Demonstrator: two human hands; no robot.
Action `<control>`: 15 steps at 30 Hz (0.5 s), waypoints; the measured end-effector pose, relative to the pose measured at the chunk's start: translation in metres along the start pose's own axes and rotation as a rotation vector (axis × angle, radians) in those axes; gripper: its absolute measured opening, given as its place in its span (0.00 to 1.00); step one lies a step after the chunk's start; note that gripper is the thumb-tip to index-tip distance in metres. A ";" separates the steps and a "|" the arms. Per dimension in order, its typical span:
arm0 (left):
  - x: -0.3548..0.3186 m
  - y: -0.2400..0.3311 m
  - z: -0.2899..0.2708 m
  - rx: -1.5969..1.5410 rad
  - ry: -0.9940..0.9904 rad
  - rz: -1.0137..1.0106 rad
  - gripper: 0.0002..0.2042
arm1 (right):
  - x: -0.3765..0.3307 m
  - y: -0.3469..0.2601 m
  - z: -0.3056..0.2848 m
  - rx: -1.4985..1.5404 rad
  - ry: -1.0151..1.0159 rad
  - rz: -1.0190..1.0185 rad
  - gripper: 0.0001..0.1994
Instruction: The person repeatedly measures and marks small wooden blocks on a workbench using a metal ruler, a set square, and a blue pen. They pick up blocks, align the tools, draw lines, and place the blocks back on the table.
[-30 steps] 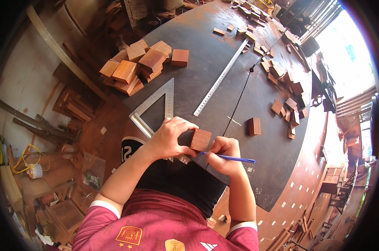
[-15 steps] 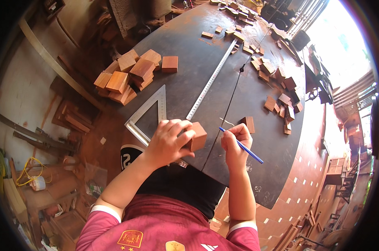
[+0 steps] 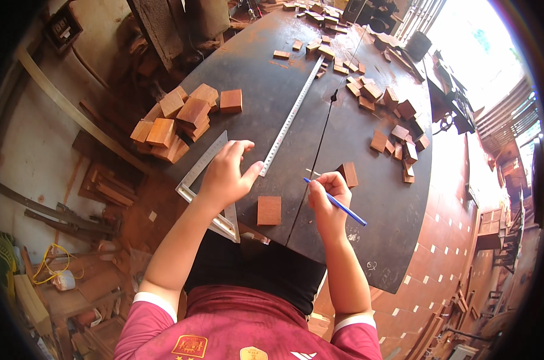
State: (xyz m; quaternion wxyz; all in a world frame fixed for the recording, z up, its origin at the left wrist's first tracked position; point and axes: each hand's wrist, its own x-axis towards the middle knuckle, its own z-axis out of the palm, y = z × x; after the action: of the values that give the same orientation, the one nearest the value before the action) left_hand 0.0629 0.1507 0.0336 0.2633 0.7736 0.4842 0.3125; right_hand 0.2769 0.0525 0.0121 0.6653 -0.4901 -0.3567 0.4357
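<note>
My left hand (image 3: 227,174) hovers with fingers spread over a metal triangular square (image 3: 195,180) near the table's front edge, close to the long steel ruler (image 3: 291,115). It holds nothing. A small square wooden block (image 3: 269,210) lies flat on the dark table (image 3: 356,228) just right of that hand. My right hand (image 3: 327,197) is closed around a blue pencil (image 3: 338,203), its tip pointing left above the table. Another block (image 3: 348,174) sits just behind the right hand.
A heap of wooden blocks (image 3: 179,120) lies at the table's left. Several more blocks (image 3: 392,120) are scattered along the right side and far end. A thin dark line (image 3: 320,144) runs down the tabletop. Timber offcuts (image 3: 104,192) lie on the floor at left.
My left hand has set the wooden block down on the table and opened, moving left over the square. The right hand with the pencil has lifted slightly away from the block.
</note>
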 end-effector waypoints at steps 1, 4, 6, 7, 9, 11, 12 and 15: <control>0.009 -0.003 0.005 0.095 -0.046 -0.055 0.22 | 0.002 0.000 0.000 0.010 -0.001 -0.009 0.06; 0.034 -0.002 0.022 0.317 -0.179 -0.183 0.20 | 0.007 0.000 -0.005 -0.025 0.027 -0.022 0.05; 0.040 0.013 0.025 0.388 -0.257 -0.217 0.19 | 0.007 0.002 -0.009 -0.066 0.019 0.008 0.05; 0.039 0.010 0.026 0.388 -0.238 -0.193 0.18 | 0.005 -0.007 -0.003 -0.066 0.020 0.070 0.06; 0.036 0.008 0.026 0.395 -0.219 -0.218 0.18 | 0.001 -0.014 0.006 -0.144 0.037 0.080 0.08; 0.036 0.006 0.029 0.372 -0.227 -0.231 0.15 | -0.005 -0.001 0.005 -0.369 0.038 -0.196 0.09; 0.036 0.008 0.030 0.356 -0.234 -0.254 0.14 | -0.006 0.006 0.003 -0.517 0.017 -0.416 0.10; 0.039 0.008 0.028 0.318 -0.290 -0.289 0.11 | -0.012 -0.007 0.008 -0.704 -0.083 -0.582 0.19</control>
State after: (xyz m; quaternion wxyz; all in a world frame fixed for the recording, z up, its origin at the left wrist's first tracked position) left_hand 0.1008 0.1800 0.0294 0.2469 0.7649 0.5899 0.0776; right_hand 0.2667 0.0427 0.0206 0.5382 -0.5478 -0.6322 0.1025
